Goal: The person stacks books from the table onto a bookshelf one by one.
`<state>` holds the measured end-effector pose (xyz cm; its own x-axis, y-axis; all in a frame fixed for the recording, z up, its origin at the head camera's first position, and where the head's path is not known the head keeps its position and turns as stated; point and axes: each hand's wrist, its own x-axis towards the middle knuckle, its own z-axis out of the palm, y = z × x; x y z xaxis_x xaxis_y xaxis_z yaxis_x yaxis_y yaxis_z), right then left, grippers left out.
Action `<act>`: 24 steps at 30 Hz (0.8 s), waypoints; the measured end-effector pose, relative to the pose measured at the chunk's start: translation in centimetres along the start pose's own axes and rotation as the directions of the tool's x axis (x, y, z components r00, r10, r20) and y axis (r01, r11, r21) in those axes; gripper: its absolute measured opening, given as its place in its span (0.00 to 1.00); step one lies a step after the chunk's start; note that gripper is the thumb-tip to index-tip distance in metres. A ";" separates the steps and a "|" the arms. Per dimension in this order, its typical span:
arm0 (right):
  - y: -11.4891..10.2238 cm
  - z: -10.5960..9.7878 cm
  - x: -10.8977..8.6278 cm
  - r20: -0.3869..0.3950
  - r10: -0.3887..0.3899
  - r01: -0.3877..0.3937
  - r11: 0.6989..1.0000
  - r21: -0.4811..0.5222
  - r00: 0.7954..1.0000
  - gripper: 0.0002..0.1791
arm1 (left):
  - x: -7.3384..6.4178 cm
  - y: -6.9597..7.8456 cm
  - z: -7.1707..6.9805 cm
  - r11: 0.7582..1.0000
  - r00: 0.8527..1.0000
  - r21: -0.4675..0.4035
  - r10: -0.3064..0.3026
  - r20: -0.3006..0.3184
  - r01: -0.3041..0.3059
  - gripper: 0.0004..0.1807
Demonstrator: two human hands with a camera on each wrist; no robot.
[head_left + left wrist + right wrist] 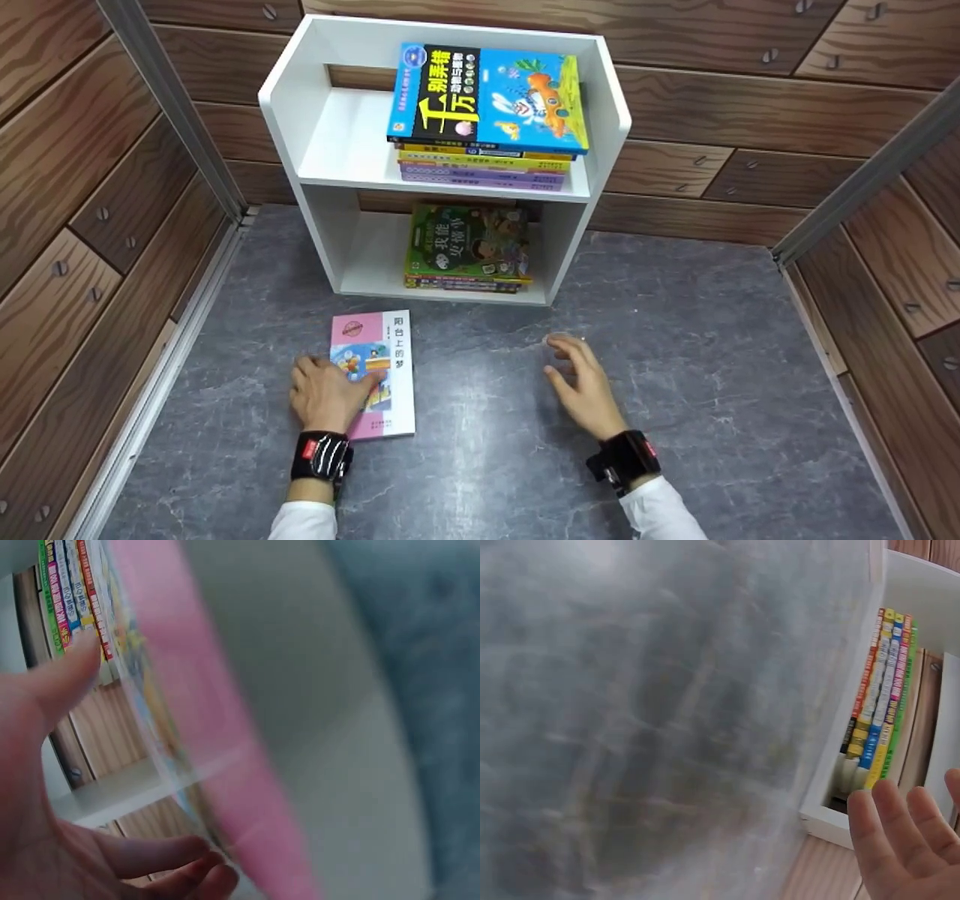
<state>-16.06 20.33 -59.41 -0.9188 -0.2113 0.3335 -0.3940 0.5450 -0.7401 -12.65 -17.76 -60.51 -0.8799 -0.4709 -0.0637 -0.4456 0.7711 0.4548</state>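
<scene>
In the head view a pink and white picture-cover book (403, 390) lies face up on the grey surface. My left hand (328, 394) is over its left side, thumb stretched across the cover and fingers at the left edge. Up close in the left wrist view, the thumb and fingers (172, 855) of that hand are spread wide apart, fingertips right at the book (217, 712). My right hand (586, 386) hovers over the surface to the right of the book, fingers loosely bent, nothing in it.
A white two-tier shelf (442, 193) stands behind the book. Its upper tier bears a stack of books (487, 101) with a blue cover on top; a stack with a green-covered book (469, 240) lies below. Wood-patterned walls (675, 105) enclose the grey surface (480, 465).
</scene>
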 end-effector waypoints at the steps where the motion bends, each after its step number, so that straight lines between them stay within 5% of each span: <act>1: 0.1 0.1 -0.2 -0.001 0.003 -0.003 1.000 0.001 1.000 0.23 | -0.1 -0.1 0.0 1.000 1.000 0.003 -0.005 0.024 0.005 0.70; 12: 1.1 1.0 -1.9 0.030 0.061 -0.061 0.998 -0.011 0.998 0.19 | -0.3 0.4 0.2 0.995 0.994 -0.076 -0.063 0.088 0.069 0.67; 24: 0.7 1.2 -1.9 0.070 0.111 -0.110 0.994 -0.013 0.991 0.20 | -0.8 1.5 0.6 0.938 0.992 -0.324 -0.113 0.064 0.128 0.51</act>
<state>-14.67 20.16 -61.26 -0.9564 -0.2055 0.2078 -0.2898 0.5758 -0.7645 -12.75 -15.97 -60.25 -0.8326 -0.5268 -0.1712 -0.4767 0.5241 0.7057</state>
